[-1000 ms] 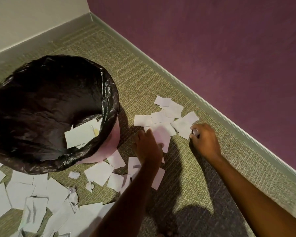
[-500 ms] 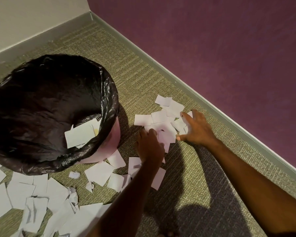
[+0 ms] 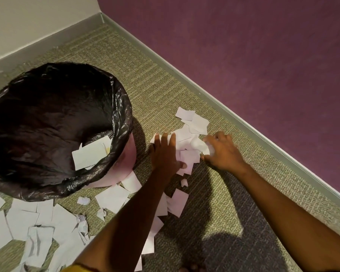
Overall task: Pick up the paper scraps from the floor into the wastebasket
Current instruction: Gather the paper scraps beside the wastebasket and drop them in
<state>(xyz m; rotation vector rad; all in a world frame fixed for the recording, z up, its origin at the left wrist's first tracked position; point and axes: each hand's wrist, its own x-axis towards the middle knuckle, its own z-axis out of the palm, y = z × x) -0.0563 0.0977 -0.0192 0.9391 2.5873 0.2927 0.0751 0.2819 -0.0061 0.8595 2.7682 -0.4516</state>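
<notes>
Paper scraps (image 3: 90, 154) inside wastebasket (image 3: 124, 114)

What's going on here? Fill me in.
A person is clearing paper scraps off the carpet. The left hand and right hand press in from either side of a pile of scraps, bunching it together. Nothing is lifted yet. The wastebasket, lined with a black bag, already holds a few pieces, and many more scraps lie around its base.
</notes>
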